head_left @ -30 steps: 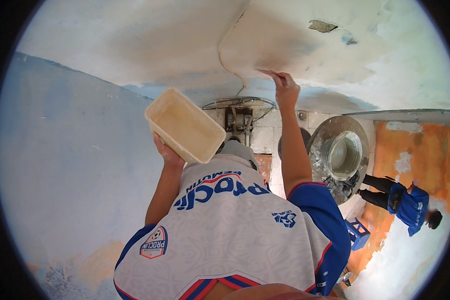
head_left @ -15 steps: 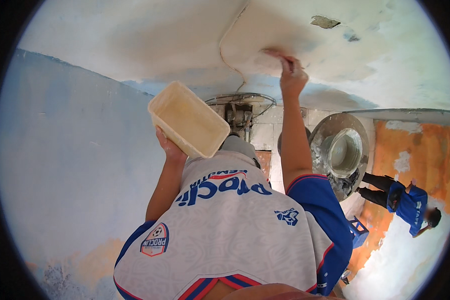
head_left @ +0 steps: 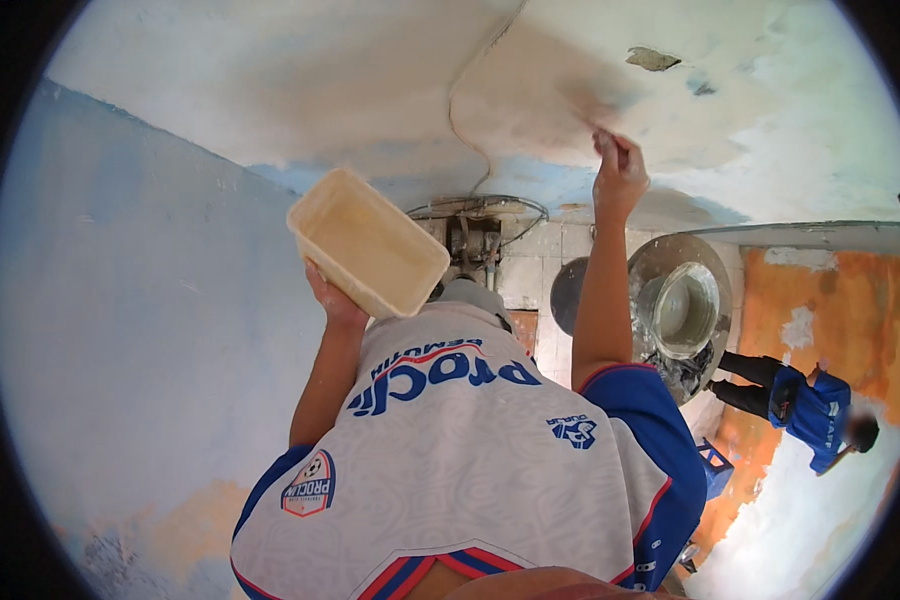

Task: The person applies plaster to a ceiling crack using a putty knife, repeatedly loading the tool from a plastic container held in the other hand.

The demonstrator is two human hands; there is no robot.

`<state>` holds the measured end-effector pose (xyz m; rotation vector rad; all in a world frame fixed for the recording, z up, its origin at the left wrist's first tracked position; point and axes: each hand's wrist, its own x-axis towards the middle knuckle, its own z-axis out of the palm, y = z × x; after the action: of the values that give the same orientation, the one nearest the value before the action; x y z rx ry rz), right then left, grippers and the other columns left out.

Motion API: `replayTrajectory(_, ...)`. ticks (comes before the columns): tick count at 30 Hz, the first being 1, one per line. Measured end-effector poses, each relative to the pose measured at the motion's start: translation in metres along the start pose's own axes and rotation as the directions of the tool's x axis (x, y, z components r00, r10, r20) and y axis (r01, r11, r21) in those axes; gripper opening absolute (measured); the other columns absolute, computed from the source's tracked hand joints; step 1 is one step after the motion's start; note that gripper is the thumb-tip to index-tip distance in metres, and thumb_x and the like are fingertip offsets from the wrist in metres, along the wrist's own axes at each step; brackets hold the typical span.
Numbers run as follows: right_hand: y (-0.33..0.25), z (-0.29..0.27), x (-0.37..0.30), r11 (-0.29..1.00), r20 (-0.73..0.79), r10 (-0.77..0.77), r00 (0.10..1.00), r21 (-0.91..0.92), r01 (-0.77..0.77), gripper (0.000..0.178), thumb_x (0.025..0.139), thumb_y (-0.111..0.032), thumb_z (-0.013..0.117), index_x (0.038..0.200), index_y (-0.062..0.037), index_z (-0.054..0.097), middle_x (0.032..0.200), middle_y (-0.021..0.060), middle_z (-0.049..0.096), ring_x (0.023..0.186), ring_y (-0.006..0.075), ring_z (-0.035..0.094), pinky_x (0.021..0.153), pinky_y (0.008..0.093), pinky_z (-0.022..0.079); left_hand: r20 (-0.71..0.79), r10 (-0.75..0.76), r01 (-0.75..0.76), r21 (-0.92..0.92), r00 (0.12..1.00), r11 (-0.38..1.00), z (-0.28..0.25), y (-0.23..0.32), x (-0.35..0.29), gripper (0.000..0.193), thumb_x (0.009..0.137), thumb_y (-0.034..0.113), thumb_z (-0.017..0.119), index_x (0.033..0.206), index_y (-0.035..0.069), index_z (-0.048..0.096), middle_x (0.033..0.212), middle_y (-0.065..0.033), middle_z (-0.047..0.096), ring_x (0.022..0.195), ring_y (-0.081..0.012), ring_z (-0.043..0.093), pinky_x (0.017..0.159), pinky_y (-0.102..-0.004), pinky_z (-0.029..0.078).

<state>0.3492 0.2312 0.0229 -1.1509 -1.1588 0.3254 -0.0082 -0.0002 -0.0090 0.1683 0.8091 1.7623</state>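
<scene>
A cream rectangular plastic tub (head_left: 415, 240) is tilted in my left hand (head_left: 335, 295), whose fingers are closed around its lower left edge. A pale coating covers the inside of the tub. My right hand (head_left: 620, 178) is raised against the wall (head_left: 370, 80), closed on a thin flat tool (head_left: 582, 112). The tool shows almost edge-on and blurred, so its exact kind is unclear. Its far end lies at a darker, damp-looking patch on the pale wall, right of a thin wavy cable.
A round basin (head_left: 685, 310) with pale residue stands in a wide grey dish at the right. Behind it a person in a blue shirt (head_left: 820, 415) stands by an orange-and-white surface. A blue stool (head_left: 715, 468) is nearby. Pipes (head_left: 475, 245) fill a wall recess ahead.
My right hand has moved right and slightly down along the wall, still gripping the thin tool. The tub in my left hand has shifted slightly left.
</scene>
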Motion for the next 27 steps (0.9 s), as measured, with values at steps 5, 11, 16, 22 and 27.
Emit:
replayTrajectory(5, 0.074, -0.013, -0.060, 0.926, 0.374, 0.112, 0.921, -0.376, 0.041, 0.024, 0.085, -0.019, 0.080, 0.097, -0.0011, 0.071, 0.082, 0.0141, 0.075, 0.071, 0.0183, 0.072, 0.066, 0.0290, 0.055, 0.036, 0.064, -0.066, 0.062, 0.997, 0.996, 0.009, 0.011, 0.007, 0.071, 0.100, 0.063, 0.036, 0.152, 0.016, 0.035, 0.149, -0.0097, 0.046, 0.134, -0.0298, 0.049, 0.108, -0.0446, 0.046)
replayTrajectory(11, 0.045, 0.011, -0.013, 0.951, 0.262, 0.251, 0.932, -0.248, -0.187, 0.021, 0.090, -0.008, 0.073, 0.107, 0.0041, 0.069, 0.092, 0.0103, 0.076, 0.081, 0.0114, 0.069, 0.076, 0.0230, 0.052, 0.011, 0.030, -0.031, 0.051, 0.999, 0.998, 0.000, 0.005, 0.015, 0.071, 0.100, 0.063, 0.036, 0.153, 0.015, 0.033, 0.149, -0.0096, 0.046, 0.133, -0.0293, 0.050, 0.108, -0.0442, 0.046)
replayTrajectory(16, -0.017, -0.010, -0.027, 0.937, 0.057, 0.344, 0.937, 0.035, -0.347, 0.019, 0.094, -0.007, 0.070, 0.105, 0.0068, 0.068, 0.093, 0.0082, 0.073, 0.084, 0.0090, 0.066, 0.077, 0.0205, 0.051, 0.012, 0.025, -0.026, 0.052, 1.000, 0.998, 0.003, 0.002, 0.018, 0.071, 0.100, 0.063, 0.035, 0.152, 0.015, 0.034, 0.149, -0.0094, 0.046, 0.133, -0.0293, 0.050, 0.108, -0.0442, 0.046)
replayTrajectory(22, 0.053, 0.002, -0.045, 0.773, 0.314, 0.243, 0.918, -0.634, 0.012, 0.019, 0.087, -0.015, 0.075, 0.097, 0.0006, 0.071, 0.086, 0.0068, 0.076, 0.076, 0.0119, 0.069, 0.068, 0.0292, 0.053, 0.040, -0.064, 0.064, -0.006, 0.997, 0.998, 0.013, 0.000, 0.028, 0.069, 0.101, 0.062, 0.034, 0.152, 0.016, 0.034, 0.149, -0.0088, 0.046, 0.134, -0.0287, 0.049, 0.109, -0.0442, 0.045)
replayTrajectory(27, -0.051, 0.005, 0.016, 0.963, 0.064, 0.257, 0.964, -0.100, -0.250, 0.020, 0.089, -0.009, 0.075, 0.104, 0.0032, 0.070, 0.089, 0.0094, 0.075, 0.079, 0.0123, 0.068, 0.073, 0.0248, 0.052, 0.014, -0.053, 0.052, 0.015, 0.999, 0.999, 0.012, -0.009, 0.032, 0.068, 0.102, 0.061, 0.032, 0.153, 0.016, 0.034, 0.149, -0.0087, 0.046, 0.134, -0.0286, 0.049, 0.109, -0.0444, 0.045)
